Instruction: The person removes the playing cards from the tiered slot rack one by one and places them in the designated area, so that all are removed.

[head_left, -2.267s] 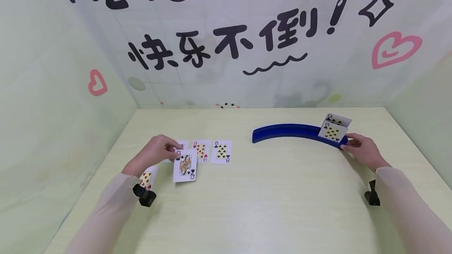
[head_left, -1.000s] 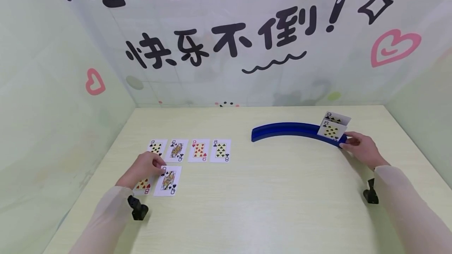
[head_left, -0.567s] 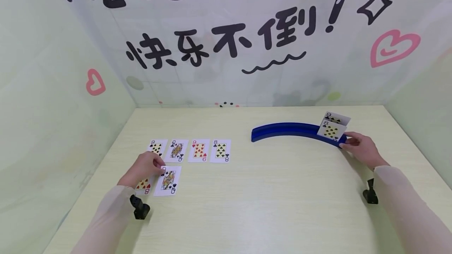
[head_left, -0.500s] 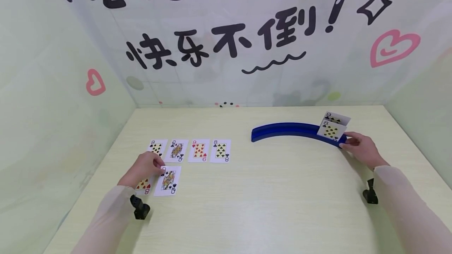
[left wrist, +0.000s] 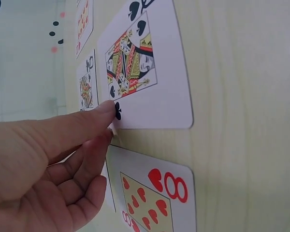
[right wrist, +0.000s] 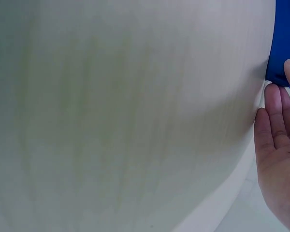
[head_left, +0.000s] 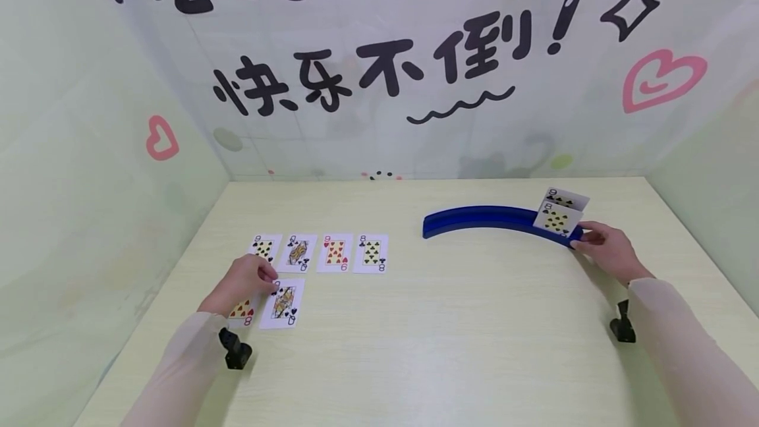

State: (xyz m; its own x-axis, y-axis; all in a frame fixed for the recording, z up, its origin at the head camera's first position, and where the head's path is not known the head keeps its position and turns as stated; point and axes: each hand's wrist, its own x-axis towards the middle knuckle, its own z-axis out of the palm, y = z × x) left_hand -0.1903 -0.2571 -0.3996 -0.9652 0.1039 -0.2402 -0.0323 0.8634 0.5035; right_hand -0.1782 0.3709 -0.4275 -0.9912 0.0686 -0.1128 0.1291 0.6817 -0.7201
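My left hand pinches the top left corner of a queen of spades, thumb on its face. That card lies face up on the table, right beside an eight of hearts, which the hand partly covers in the head view. At the back right, my right hand grips the right end of a curved blue card holder between thumb and fingers. An eight of spades leans in the holder, with a black nine behind it, its lower part hidden.
Behind the queen of spades runs a row of face-up cards: a black nine partly under the left hand, a queen of clubs, a nine of hearts and an eight of clubs. A printed cloth wall closes the back.
My left hand has carried the queen of spades down and left onto the table beside the eight of hearts. During the last second both hands have stayed almost still.
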